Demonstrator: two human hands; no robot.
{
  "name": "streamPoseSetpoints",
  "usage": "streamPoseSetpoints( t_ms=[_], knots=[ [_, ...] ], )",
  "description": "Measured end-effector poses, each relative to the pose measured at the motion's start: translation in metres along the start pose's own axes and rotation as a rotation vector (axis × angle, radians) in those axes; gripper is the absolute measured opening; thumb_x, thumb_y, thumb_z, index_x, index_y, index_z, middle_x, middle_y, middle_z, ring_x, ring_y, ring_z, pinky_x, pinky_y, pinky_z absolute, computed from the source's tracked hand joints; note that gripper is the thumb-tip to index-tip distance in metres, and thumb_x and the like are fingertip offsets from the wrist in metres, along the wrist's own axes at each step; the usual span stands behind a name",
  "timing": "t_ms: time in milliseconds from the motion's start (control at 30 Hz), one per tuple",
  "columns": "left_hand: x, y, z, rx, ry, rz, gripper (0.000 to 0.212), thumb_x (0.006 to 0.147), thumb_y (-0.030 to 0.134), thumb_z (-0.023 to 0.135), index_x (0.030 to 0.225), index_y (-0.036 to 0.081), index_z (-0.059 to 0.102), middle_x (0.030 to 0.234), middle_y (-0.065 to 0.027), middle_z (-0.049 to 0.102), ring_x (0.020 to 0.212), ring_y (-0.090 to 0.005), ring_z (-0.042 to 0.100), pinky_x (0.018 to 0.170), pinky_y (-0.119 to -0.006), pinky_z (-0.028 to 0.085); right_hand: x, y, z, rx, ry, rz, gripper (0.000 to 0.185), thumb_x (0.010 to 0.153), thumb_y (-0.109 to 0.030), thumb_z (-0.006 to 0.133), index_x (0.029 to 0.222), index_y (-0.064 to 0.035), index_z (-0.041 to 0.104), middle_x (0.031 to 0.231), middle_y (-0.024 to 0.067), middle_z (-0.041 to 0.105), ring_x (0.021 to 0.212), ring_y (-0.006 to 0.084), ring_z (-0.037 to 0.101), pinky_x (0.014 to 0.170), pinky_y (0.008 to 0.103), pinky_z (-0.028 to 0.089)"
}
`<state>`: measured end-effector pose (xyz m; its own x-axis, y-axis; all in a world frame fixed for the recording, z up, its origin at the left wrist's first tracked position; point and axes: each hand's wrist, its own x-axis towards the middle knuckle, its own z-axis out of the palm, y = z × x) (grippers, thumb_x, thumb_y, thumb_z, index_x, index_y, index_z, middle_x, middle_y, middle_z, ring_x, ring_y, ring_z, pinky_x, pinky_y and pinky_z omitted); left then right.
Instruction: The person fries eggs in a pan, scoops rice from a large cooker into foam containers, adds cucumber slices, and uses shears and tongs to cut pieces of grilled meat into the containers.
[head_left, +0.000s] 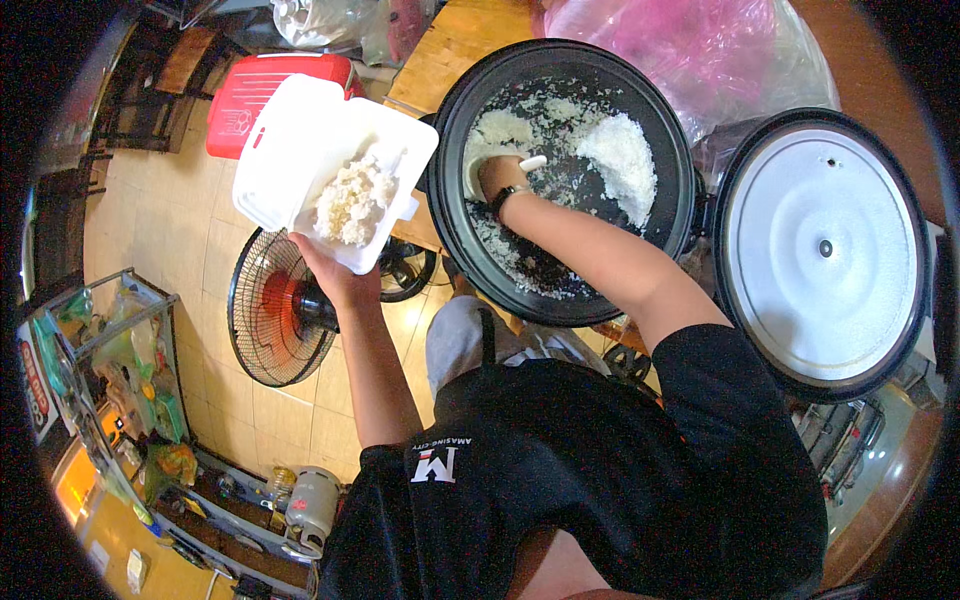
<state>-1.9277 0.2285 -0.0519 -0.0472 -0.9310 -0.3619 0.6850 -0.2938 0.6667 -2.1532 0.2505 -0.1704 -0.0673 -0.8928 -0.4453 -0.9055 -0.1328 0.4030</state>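
Note:
On the left, my left hand (341, 277) holds a hinged white foam takeaway box (281, 150) from below, its lid open. A mound of cooked white rice (356, 199) lies in the box. My right hand (501, 176) reaches into a large round black rice cooker (555, 292), beside its left inner wall. A white handle (533, 163) sticks out by that hand, which grips a white utensil; the fingers are partly hidden. More cooked rice (622, 165) is heaped at the pot's right side, with grains scattered over the dark bottom.
The cooker's open lid (825, 255) stands at the right. Pink and clear plastic bags (697, 60) lie behind the cooker on a wooden table (442, 49). A red cooler box (247, 90) and a standing fan (277, 307) are at the left. A gas cylinder (311, 502) stands lower left.

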Motion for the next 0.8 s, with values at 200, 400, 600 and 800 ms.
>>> streamPoseSetpoints(
  t_ms=[200, 400, 600, 800],
  knots=[
    [0.0, 0.0, -0.002, 0.035, 0.008, 0.006, 0.064, 0.095, 0.054, 0.025, 0.139, 0.007, 0.025, 0.139, -0.0149, 0.036, 0.126, -0.0316, 0.04, 0.102, -0.046, 0.036, -0.047, 0.038, -0.011, 0.246, -0.207, -0.042, 0.022, 0.084, -0.019, 0.052, 0.09, -0.0097, 0.071, 0.089, 0.0101, 0.069, 0.08, 0.0261, 0.067, 0.065, 0.0392, 0.051],
    [0.006, -0.005, -0.023, 0.085, 0.002, 0.069, 0.066, 0.094, 0.053, 0.026, 0.139, 0.006, 0.024, 0.138, -0.0175, 0.036, 0.124, -0.0351, 0.042, 0.1, -0.05, 0.039, -0.004, 0.101, -0.016, 0.492, -0.114, 0.249, 0.025, 0.082, -0.022, 0.053, 0.09, -0.0057, 0.07, 0.093, 0.0144, 0.068, 0.084, 0.0318, 0.065, 0.07, 0.0421, 0.052],
    [0.003, -0.006, -0.013, 0.064, 0.037, 0.063, 0.068, 0.093, 0.057, 0.025, 0.14, 0.007, 0.024, 0.139, -0.0173, 0.036, 0.124, -0.035, 0.041, 0.1, -0.05, 0.038, 0.007, 0.085, 0.005, 0.416, -0.147, 0.331, 0.021, 0.085, -0.019, 0.053, 0.09, -0.0105, 0.072, 0.093, 0.008, 0.069, 0.085, 0.0241, 0.067, 0.069, 0.0374, 0.053],
    [-0.002, -0.004, -0.006, 0.051, -0.023, 0.032, 0.067, 0.093, 0.056, 0.023, 0.141, 0.009, 0.023, 0.141, -0.0158, 0.034, 0.127, -0.0349, 0.039, 0.101, -0.051, 0.037, -0.015, 0.057, 0.03, 0.307, -0.186, 0.19, 0.02, 0.084, -0.016, 0.053, 0.089, -0.0128, 0.072, 0.095, 0.0062, 0.069, 0.087, 0.024, 0.067, 0.066, 0.0357, 0.052]
  ],
)
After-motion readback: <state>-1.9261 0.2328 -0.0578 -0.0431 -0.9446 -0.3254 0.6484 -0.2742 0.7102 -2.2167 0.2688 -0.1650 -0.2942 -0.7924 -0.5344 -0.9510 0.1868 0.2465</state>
